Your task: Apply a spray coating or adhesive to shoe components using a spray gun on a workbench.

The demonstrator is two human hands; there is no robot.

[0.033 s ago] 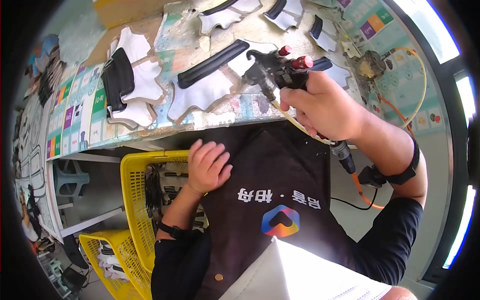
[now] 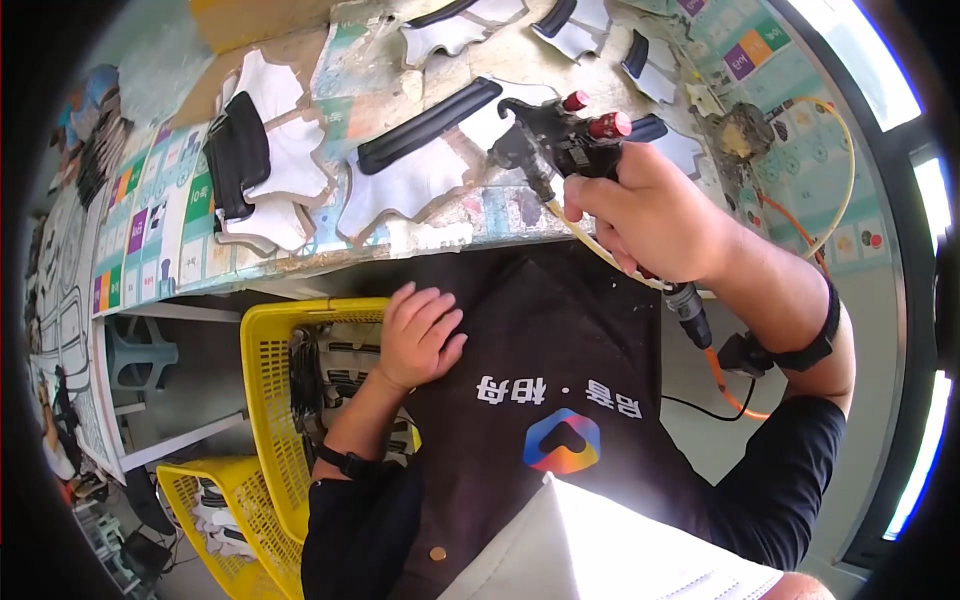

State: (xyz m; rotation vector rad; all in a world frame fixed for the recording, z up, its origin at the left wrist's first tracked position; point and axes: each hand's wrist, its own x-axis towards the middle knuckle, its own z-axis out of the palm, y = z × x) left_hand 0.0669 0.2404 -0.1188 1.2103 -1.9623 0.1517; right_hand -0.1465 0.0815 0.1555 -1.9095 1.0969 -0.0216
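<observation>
My right hand (image 2: 655,215) grips a black spray gun (image 2: 555,140) with red knobs, held over the near edge of the worktable (image 2: 440,235). A yellowish tube and an orange hose (image 2: 725,375) run from the gun's handle down past my wrist. White cut pieces with black trim (image 2: 410,170) lie on the table just left of the gun's nozzle. My left hand (image 2: 418,335) rests flat on my dark apron (image 2: 560,370) below the table edge, fingers spread, holding nothing, beside a yellow basket (image 2: 265,400).
More white and black pieces (image 2: 255,150) lie further left and along the table's far side. The yellow basket holds stacked pieces; a second yellow basket (image 2: 215,520) stands lower left. A small metal fitting with hoses (image 2: 740,135) sits at the table's right end.
</observation>
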